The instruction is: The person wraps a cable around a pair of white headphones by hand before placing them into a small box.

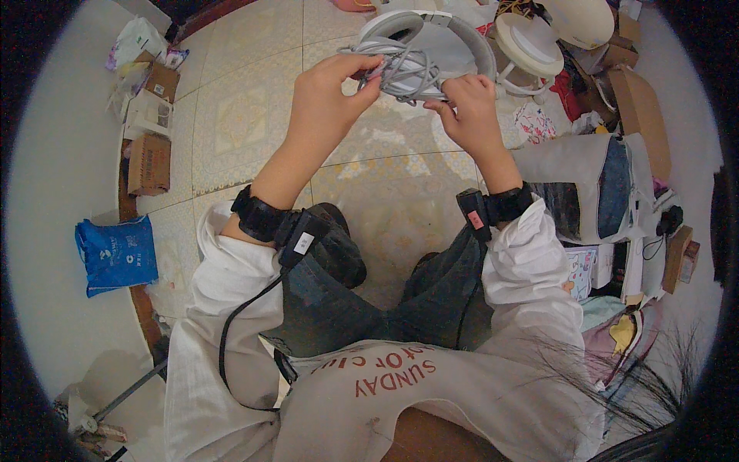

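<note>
A pair of white headphones with grey padding (474,40) is at the top centre, its headband arching to the right. A bundle of tangled grey cable (407,72) lies against the near side of the headphones. My left hand (340,86) pinches the left side of the cable bundle between thumb and fingers. My right hand (470,107) grips the right end of the bundle, close to the headband; its fingertips are partly hidden. Both hands are raised over the tiled floor (248,127).
At right stand a white round-topped stool (528,49), a grey fabric storage bag (583,150), and cardboard (641,115). Along the left wall are a cardboard box (150,164) and a blue bag (118,254). Black cables run from both wrist straps.
</note>
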The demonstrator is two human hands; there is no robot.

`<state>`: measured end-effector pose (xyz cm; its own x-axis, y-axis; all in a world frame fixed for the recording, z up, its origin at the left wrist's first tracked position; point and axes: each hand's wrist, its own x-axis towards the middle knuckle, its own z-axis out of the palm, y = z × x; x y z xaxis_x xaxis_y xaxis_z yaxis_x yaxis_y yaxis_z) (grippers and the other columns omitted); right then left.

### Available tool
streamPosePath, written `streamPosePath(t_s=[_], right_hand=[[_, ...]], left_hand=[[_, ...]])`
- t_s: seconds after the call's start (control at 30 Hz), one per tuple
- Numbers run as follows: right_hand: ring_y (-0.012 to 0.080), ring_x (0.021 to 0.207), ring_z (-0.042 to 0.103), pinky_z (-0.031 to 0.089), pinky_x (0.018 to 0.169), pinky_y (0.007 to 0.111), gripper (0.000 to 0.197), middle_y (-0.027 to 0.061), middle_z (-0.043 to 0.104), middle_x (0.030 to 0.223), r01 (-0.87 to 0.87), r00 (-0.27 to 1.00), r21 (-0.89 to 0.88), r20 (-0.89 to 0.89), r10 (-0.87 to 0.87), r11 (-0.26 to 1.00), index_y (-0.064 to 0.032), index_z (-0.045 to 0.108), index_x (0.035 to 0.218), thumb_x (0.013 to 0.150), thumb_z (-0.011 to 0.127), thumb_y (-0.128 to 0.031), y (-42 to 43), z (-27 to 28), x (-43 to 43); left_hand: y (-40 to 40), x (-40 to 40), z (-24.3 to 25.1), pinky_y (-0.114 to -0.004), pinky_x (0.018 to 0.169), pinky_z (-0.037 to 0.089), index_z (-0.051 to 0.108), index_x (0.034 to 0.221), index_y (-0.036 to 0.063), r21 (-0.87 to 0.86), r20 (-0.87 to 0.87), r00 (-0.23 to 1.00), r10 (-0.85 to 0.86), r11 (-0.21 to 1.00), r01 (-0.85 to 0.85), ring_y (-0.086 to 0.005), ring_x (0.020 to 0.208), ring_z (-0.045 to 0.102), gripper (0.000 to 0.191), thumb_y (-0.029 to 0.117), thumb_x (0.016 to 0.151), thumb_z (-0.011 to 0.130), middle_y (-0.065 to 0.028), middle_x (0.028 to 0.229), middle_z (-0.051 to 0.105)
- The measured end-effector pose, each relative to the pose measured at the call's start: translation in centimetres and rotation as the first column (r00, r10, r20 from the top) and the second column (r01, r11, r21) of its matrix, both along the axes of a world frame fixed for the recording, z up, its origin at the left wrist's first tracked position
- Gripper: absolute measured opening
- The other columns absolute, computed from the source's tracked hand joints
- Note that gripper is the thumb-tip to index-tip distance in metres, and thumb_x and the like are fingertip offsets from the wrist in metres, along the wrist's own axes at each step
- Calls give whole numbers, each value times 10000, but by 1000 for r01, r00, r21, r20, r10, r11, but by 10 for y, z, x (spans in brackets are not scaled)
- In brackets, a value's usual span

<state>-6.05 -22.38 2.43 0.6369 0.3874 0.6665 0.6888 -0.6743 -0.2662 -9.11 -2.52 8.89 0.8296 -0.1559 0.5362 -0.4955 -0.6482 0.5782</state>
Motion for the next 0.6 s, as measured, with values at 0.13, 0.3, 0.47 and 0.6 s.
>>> streamPosePath(t_s=[0.13,0.3,0.47,0.6], right_hand=[[244,715,479,303,754,379,204,72,494,644,-7,1000,1,2,7,1000,-64,500,685,653,609,-233,0,-2,1],[243,706,477,305,750,376,206,70,485,644,-12,1000,-10,11,13,1000,-66,492,685,654,609,-232,1,-1,0],[239,703,473,307,747,377,201,65,489,656,-14,1000,-25,12,14,1000,-66,496,691,652,610,-228,0,-1,1],[238,702,470,308,747,378,200,59,495,670,-2,1000,-38,26,3,999,-66,501,703,651,607,-227,0,-2,2]], left_hand=[[0,-1,0,-240,647,427,607,882,62,-22,-30,999,13,1000,-14,-147,697,559,209,141,689,609,-82,808,604],[0,1,-4,-251,614,445,595,857,41,-24,11,1000,22,999,-21,-176,672,566,210,88,653,614,-96,764,589],[3,4,-6,-245,633,427,595,891,60,7,1,1000,21,1000,-21,-153,679,549,211,150,701,601,-82,804,598],[5,4,-1,-283,610,425,568,906,57,192,100,995,-13,981,-6,-207,673,532,202,120,714,563,-90,811,581]])
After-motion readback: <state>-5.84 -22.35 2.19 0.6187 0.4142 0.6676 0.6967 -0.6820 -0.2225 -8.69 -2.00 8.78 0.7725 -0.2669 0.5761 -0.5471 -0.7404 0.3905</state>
